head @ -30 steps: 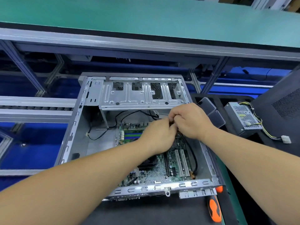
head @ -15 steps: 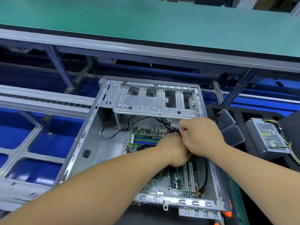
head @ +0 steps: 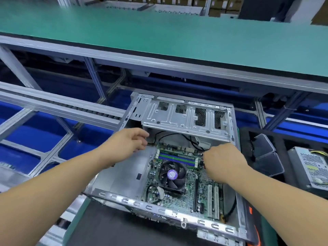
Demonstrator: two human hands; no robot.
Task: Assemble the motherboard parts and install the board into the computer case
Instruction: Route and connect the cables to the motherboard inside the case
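Note:
The open metal computer case (head: pixel 122 176) lies on its side in front of me. The green motherboard (head: pixel 177 199) sits inside it, with a black CPU fan (head: pixel 172 175) and memory sticks (head: pixel 177 158) showing. My left hand (head: pixel 129 141) hovers over the case's left part near a thin black cable (head: pixel 168 134), fingers apart and holding nothing. My right hand (head: pixel 221 162) rests at the board's right edge, fingers curled down on a black cable end or connector that the hand hides.
The drive cage (head: pixel 184 118) spans the case's far end. A grey power supply (head: pixel 310 167) and two dark blocks (head: pixel 266 155) lie to the right. An orange-handled tool (head: pixel 251 210) shows by the case's right side. A green conveyor (head: pixel 159 32) runs behind.
My hands were together over the board's middle; they have separated. The left hand moved left toward the cable by the drive cage, uncovering the fan. The view shifted left.

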